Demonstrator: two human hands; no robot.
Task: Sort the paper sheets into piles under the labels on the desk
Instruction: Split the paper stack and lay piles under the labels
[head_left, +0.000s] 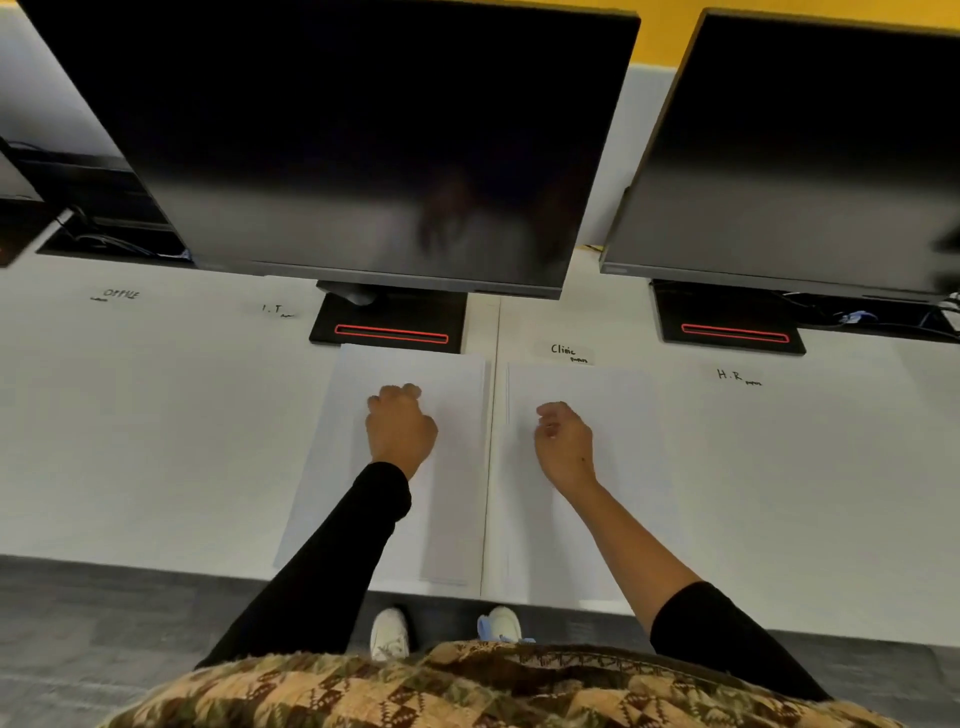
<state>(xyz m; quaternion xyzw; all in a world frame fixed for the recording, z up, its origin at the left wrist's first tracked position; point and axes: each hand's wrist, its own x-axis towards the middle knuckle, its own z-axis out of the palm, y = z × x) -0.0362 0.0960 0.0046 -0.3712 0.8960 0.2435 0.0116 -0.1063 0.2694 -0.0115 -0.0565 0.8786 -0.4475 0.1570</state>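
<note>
A stack of white paper sheets lies on the white desk in front of the middle monitor stand. My left hand rests on the stack with its fingers curled into a fist. A second white sheet or pile lies to the right, under the "Clinic" label. My right hand hovers over or rests on it, fingers loosely curled, nothing visibly held. Further labels on the desk read "Office", "I.T" and "H.R", with bare desk below each.
Two dark monitors on black stands stand at the back of the desk. Cables lie behind the stands. The desk's front edge runs above grey carpet, where white shoes show.
</note>
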